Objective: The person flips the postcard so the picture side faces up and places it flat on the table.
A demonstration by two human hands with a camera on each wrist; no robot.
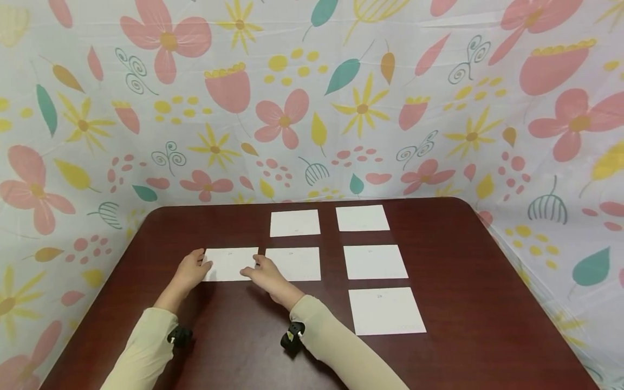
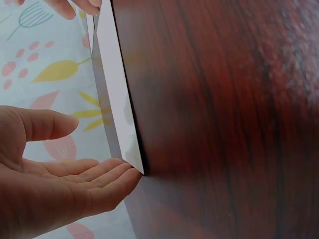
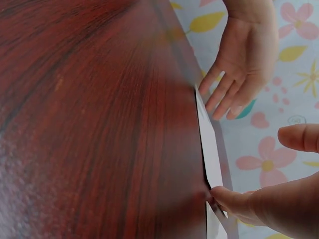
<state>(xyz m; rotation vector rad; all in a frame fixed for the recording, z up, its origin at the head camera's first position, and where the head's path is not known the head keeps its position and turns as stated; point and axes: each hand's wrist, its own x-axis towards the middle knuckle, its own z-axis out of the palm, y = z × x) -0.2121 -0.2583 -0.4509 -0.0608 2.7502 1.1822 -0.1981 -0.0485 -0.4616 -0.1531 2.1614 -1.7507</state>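
A white paper card (image 1: 225, 269) with a small dark mark near its far edge lies flat on the dark wooden table, between both hands. My left hand (image 1: 192, 269) is at its left edge, the extended fingertips touching the card's corner in the left wrist view, thumb raised apart. At the right edge is my right hand (image 1: 267, 277), its fingers reaching over the narrow gap beside a neighbouring card (image 1: 294, 265). In the right wrist view the fingertips of that hand (image 3: 279, 199) touch the edge of the card (image 3: 210, 149), with the thumb held away.
Other white cards lie in rows: one at the back (image 1: 294, 223), and a right-hand column with a far card (image 1: 363, 218), a middle card (image 1: 375, 262) and a near card (image 1: 387, 311). The brown table (image 1: 487, 325) ends at a floral cloth (image 1: 312, 108) behind.
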